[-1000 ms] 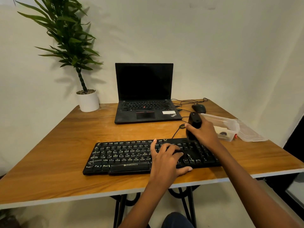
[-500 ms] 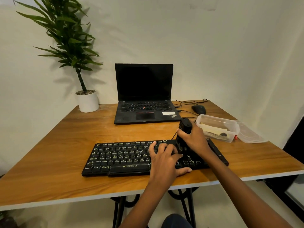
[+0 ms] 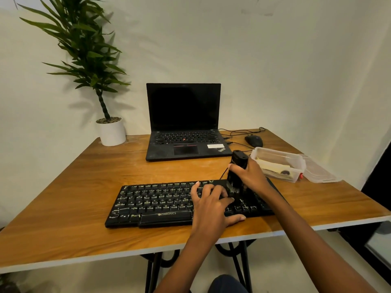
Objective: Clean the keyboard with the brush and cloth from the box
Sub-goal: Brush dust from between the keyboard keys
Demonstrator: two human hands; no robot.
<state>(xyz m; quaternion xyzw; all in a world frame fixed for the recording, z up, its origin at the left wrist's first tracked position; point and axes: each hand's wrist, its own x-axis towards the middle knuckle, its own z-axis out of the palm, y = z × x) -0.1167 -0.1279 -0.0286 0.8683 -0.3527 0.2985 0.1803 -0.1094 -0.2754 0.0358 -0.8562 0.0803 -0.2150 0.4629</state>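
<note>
Brush shift across right half of keyboard
Against the frame a second before, the right hand (image 3: 250,176) and black brush (image 3: 238,163) sat further left over the keyboard (image 3: 156,199), which lay roughly where it had on the bench (image 3: 84,187). Clear box (image 3: 277,152) at right held a folded pale cloth (image 3: 273,166) and a small dark item (image 3: 284,172); its lid (image 3: 319,173) lay just beside it. Right hand gripped the brush upright, fingers curled round it, blurred bristles down on the keys. Left hand (image 3: 211,206) lay flat, fingers spread on the keys just left of the brush.
</note>
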